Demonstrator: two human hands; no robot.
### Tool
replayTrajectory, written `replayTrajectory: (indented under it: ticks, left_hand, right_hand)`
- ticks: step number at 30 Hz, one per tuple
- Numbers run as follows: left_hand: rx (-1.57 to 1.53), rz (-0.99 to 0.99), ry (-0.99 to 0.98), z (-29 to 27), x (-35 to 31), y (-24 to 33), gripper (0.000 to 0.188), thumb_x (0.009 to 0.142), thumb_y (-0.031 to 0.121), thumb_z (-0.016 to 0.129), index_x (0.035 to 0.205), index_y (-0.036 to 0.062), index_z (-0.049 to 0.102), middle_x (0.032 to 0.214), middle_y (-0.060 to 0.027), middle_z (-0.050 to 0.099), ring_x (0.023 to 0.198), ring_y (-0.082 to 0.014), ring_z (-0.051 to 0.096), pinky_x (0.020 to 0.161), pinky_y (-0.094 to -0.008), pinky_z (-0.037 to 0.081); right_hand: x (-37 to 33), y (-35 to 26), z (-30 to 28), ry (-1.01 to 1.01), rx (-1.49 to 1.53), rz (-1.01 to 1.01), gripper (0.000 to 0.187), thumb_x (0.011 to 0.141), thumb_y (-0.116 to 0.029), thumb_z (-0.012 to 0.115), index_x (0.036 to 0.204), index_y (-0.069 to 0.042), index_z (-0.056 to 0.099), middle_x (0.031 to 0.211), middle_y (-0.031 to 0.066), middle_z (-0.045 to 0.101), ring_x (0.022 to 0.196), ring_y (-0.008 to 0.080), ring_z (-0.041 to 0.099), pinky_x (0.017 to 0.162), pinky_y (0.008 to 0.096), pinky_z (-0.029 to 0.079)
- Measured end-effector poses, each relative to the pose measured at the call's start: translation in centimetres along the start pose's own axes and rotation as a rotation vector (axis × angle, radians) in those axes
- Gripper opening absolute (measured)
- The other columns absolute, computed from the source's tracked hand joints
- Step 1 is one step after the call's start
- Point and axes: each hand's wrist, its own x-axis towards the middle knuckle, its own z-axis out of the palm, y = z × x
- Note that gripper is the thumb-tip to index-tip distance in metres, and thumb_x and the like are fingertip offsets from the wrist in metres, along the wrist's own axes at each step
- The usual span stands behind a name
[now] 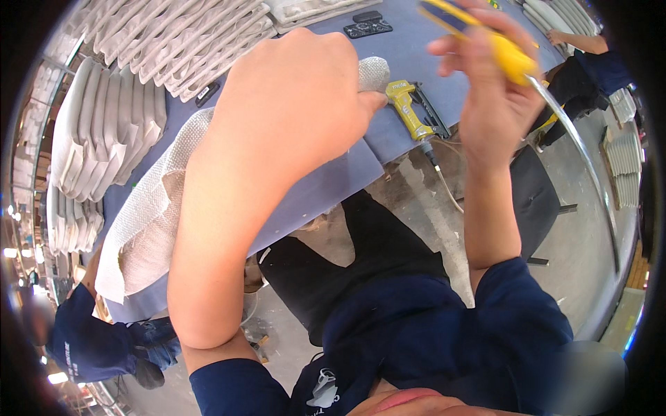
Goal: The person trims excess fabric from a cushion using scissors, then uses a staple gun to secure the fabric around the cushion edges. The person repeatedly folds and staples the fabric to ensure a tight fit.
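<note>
My left hand [298, 97] is closed over a long grey woven-fabric-covered piece [159, 201] on the table; its thumb shows at the right, while the other fingers are mostly hidden behind the hand. The piece runs under my left forearm, and its rounded far end pokes out beyond the hand. Raised at the right, my right hand [496, 90] is wrapped round the yellow and dark blue handle of a screwdriver [517, 59], whose long metal shaft points down and right. A yellow staple gun [409, 111] with an air hose lies on the table between my hands.
Stacks of light fabric-covered panels [166, 35] fill the far left of the blue-grey table [333, 173]. Dark handheld items [368, 28] lie at its far side. One person [104, 333] is at the lower left, another [590, 62] at the upper right. A dark panel [534, 201] stands at right.
</note>
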Motion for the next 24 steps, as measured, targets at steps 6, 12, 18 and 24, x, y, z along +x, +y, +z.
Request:
replayTrajectory:
  ticks: [6,12,18,24]
  left_hand:
    - [-0.033,0.008,0.036,0.2,0.0,-0.7,0.05,0.091,0.046,0.075,0.106,-0.001,0.078,0.107,-0.0222,0.075,0.105,-0.0425,0.068,0.094,-0.05,0.053]
    - [-0.066,0.054,0.109,0.9,-0.7,-1.6,0.049,0.089,0.045,0.077,0.103,-0.001,0.078,0.1,-0.0208,0.075,0.1,-0.0422,0.068,0.089,-0.051,0.054]
    - [-0.087,0.031,0.082,0.8,0.1,-1.7,0.048,0.089,0.044,0.077,0.104,-0.0011,0.078,0.102,-0.0198,0.074,0.103,-0.0407,0.068,0.091,-0.0494,0.053]
    - [-0.124,0.013,0.026,0.2,0.1,-2.4,0.045,0.09,0.042,0.078,0.104,-0.0013,0.077,0.105,-0.0198,0.074,0.106,-0.0401,0.067,0.093,-0.0494,0.052]
  right_hand:
    - [-0.8,0.1,-0.9,-0.081,0.229,-0.038,0.026,0.105,-0.004,0.06,0.13,0.003,0.058,0.115,0.0181,0.074,0.08,0.0128,0.069,0.064,0.0268,0.057]
    - [0.3,-1.4,-1.0,-0.055,0.139,0.098,0.021,0.109,-0.014,0.059,0.125,0.0,0.063,0.121,0.0223,0.075,0.067,0.01,0.061,0.062,0.0226,0.052]
    - [-1.4,-1.1,0.4,-0.171,0.145,0.201,0.041,0.118,-0.037,0.043,0.128,0.001,0.056,0.125,0.0283,0.071,0.056,0.0095,0.056,0.054,0.0217,0.045]
    - [-0.6,-1.3,-0.2,-0.106,0.33,0.07,0.03,0.111,-0.021,0.061,0.131,0.0,0.054,0.124,0.0279,0.07,0.06,0.0138,0.064,0.058,0.0233,0.052]
